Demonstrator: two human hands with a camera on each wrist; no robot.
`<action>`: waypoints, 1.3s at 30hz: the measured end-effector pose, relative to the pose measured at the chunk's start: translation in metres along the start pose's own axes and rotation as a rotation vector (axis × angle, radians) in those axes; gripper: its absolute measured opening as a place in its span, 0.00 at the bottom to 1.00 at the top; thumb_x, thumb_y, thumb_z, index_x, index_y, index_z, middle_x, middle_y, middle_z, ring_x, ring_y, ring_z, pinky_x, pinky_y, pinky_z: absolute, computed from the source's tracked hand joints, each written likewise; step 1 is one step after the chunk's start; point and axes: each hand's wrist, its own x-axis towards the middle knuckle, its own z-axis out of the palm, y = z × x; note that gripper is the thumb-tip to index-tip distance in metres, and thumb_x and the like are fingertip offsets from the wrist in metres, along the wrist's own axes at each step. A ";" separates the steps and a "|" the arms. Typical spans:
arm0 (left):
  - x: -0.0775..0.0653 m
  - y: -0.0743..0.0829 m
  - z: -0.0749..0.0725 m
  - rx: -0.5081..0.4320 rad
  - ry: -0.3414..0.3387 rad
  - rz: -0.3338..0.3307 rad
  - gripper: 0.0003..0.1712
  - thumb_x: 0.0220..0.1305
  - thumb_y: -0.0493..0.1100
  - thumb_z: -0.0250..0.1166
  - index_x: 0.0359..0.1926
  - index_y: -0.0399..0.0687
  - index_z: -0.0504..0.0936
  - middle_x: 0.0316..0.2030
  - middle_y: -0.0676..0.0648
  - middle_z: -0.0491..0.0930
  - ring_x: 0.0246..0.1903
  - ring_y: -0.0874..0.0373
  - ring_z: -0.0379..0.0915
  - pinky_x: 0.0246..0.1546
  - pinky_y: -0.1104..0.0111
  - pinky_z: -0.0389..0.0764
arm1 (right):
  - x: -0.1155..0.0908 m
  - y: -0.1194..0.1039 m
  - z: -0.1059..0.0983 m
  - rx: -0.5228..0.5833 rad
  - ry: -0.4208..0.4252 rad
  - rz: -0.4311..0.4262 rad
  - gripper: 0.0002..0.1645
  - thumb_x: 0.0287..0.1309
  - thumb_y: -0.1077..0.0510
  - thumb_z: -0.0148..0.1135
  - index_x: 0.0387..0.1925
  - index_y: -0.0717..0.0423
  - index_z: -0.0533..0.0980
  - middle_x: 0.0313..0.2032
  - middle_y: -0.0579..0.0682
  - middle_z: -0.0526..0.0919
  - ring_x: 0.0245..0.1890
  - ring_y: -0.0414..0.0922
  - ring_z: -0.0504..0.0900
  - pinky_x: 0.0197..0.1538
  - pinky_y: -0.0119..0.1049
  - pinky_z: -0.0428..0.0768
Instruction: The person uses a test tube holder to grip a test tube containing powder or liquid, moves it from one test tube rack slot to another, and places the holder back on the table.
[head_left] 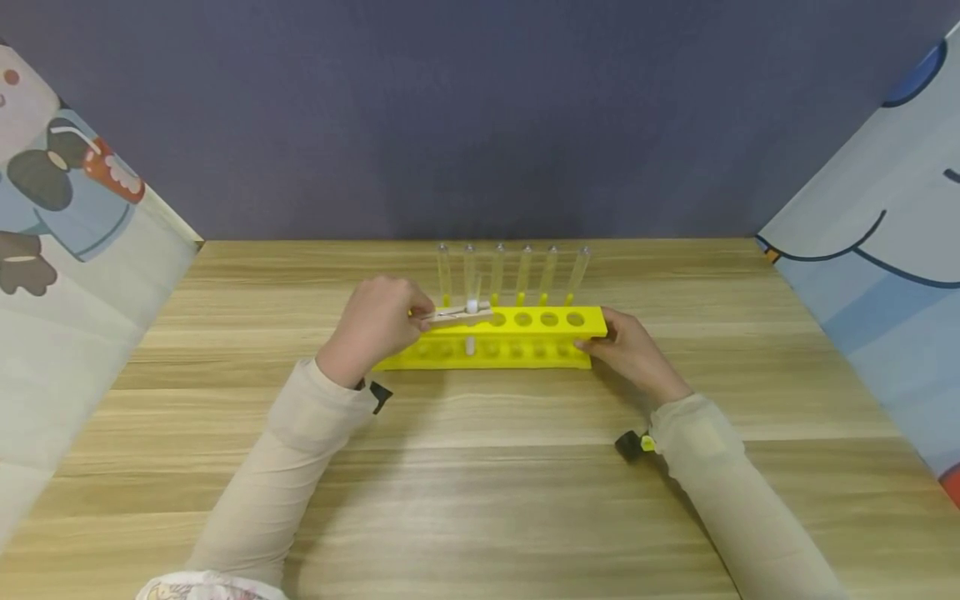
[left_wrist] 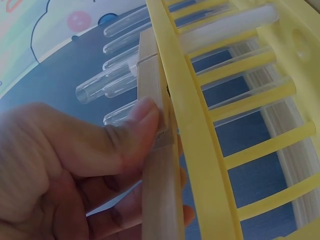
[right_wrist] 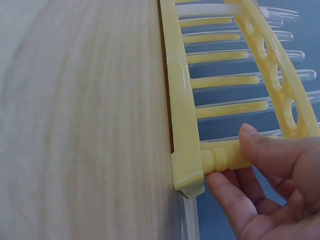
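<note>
My left hand [head_left: 382, 321] pinches a wooden test tube clamp [left_wrist: 150, 90] between thumb and fingers. The clamp's far end is around a test tube [left_wrist: 225, 31] with white contents. This tube stands through a hole in the yellow test tube rack [head_left: 525, 363], its clear upper part rising above the top plate. At the rack's right end, my right hand [head_left: 637, 354] grips the yellow end post [right_wrist: 227, 154] between thumb and fingers. Several clear test tubes [head_left: 525, 271] stand upside down on pegs along the rack's back.
The rack stands toward the back of a wood-grain table [head_left: 465, 500], before a dark blue-grey wall [head_left: 480, 125]. Printed cartoon panels stand at the left [head_left: 97, 192] and right [head_left: 862, 275]. Small black devices hang at both wrists.
</note>
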 end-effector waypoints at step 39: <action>-0.004 0.005 -0.006 0.021 0.077 -0.007 0.26 0.54 0.31 0.65 0.13 0.52 0.59 0.17 0.53 0.52 0.19 0.61 0.45 0.21 0.69 0.49 | -0.001 0.001 0.000 -0.024 0.009 0.006 0.26 0.59 0.63 0.60 0.60 0.60 0.68 0.56 0.58 0.75 0.53 0.53 0.76 0.58 0.48 0.74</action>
